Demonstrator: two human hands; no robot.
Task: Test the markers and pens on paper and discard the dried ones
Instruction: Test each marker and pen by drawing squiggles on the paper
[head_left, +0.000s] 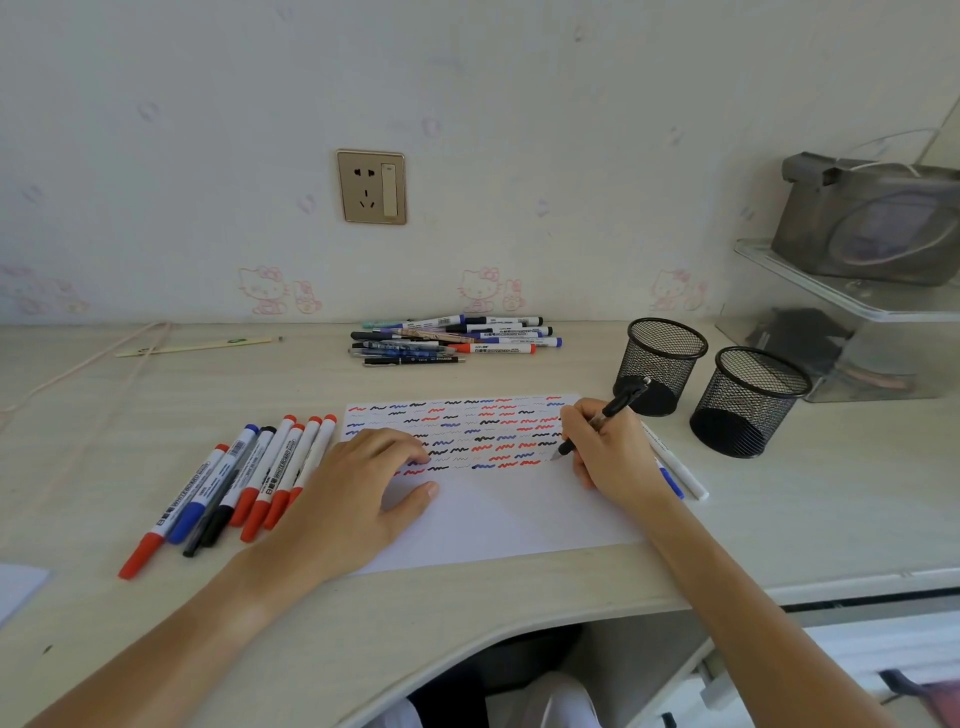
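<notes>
A white paper sheet (509, 514) lies on the desk, its upper half covered with red, blue and black squiggles. My right hand (610, 457) grips a black pen (615, 408), its tip touching the paper at the right end of the squiggle rows. My left hand (358, 488) rests flat on the sheet's left side, fingers spread. Several capped whiteboard markers (239, 483) lie in a row left of the paper. A pile of pens and markers (452, 340) sits at the back near the wall. Two more markers (680, 470) lie right of the paper, partly behind my right hand.
Two black mesh pen cups (665, 364) (748, 402) stand at the right. A clear acrylic shelf (852, 306) with a grey bag is at the far right. A cord and a thin stick (197, 345) lie at the back left. The desk edge (519, 623) curves inward near me.
</notes>
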